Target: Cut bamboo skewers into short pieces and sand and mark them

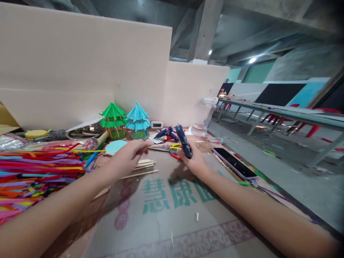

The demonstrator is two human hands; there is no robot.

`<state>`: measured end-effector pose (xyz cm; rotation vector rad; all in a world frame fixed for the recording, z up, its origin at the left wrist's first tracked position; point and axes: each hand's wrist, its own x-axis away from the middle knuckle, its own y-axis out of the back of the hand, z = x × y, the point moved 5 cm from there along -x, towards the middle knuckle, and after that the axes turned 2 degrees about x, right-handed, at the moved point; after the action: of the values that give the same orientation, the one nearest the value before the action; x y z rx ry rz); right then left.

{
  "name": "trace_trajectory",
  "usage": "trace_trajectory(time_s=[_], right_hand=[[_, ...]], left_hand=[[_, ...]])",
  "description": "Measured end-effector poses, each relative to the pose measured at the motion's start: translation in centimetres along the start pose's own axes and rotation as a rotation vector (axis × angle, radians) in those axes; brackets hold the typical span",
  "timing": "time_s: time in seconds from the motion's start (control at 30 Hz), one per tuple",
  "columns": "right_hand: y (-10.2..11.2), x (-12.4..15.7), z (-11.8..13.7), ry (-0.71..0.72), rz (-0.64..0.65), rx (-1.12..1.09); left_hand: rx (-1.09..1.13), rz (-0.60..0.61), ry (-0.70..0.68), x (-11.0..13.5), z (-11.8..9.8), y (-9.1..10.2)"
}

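My right hand (194,160) is closed around a dark blue glue gun (184,140), held upright over the cardboard sheet (166,215). My left hand (129,156) reaches forward with its fingers curled over a small bundle of thin wooden sticks (145,164); what it pinches, if anything, is hidden. A pale blue foam disc (115,146) lies just left of that hand. Behind the hands stand a green paper pavilion (113,120) and a light blue paper pavilion (137,120).
A heap of coloured pipe cleaners (34,172) fills the left side. A phone (234,163) lies right of my right hand near the table edge. Scissors and pliers (169,147), a second blue tool (165,133) and a clear jar (206,114) sit behind. Beige partitions (88,68) wall the back.
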<state>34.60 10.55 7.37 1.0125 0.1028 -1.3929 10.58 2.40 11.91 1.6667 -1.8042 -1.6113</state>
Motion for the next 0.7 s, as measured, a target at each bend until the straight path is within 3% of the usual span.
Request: trace_trajectory(time_s=[0.17, 0.23, 0.3, 0.4, 0.5, 0.57, 0.63, 0.7], right_hand=[[-0.6, -0.3, -0.4, -0.039, 0.038, 0.0], [-0.6, -0.2, -0.4, -0.049, 0.045, 0.002], [-0.7, -0.2, -0.3, -0.061, 0.046, -0.001], [-0.9, -0.3, -0.5, -0.102, 0.055, -0.018], [-1.0, -0.4, -0.8, -0.148, 0.062, -0.015], [-0.9, -0.4, -0.9, -0.162, 0.058, -0.006], [-0.9, -0.4, -1.0, -0.163, 0.062, -0.004], [-0.8, -0.3, -0.9, -0.159, 0.07, -0.005]], left_hand=[[-0.022, 0.061, 0.008, -0.1, 4.6, -1.3], [-0.041, 0.074, 0.0, -0.1, 5.0, -1.6], [-0.064, 0.069, -0.002, -0.1, 4.0, -2.0], [-0.034, 0.142, -0.103, 0.1, -1.1, -3.7], [0.121, 0.372, -0.481, 1.6, -9.3, -6.6], [0.094, 0.459, -0.63, 2.7, -13.1, -8.4], [0.069, 0.479, -0.74, 3.4, -15.3, -9.8], [0.013, 0.456, -0.805, 3.8, -16.0, -10.8]])
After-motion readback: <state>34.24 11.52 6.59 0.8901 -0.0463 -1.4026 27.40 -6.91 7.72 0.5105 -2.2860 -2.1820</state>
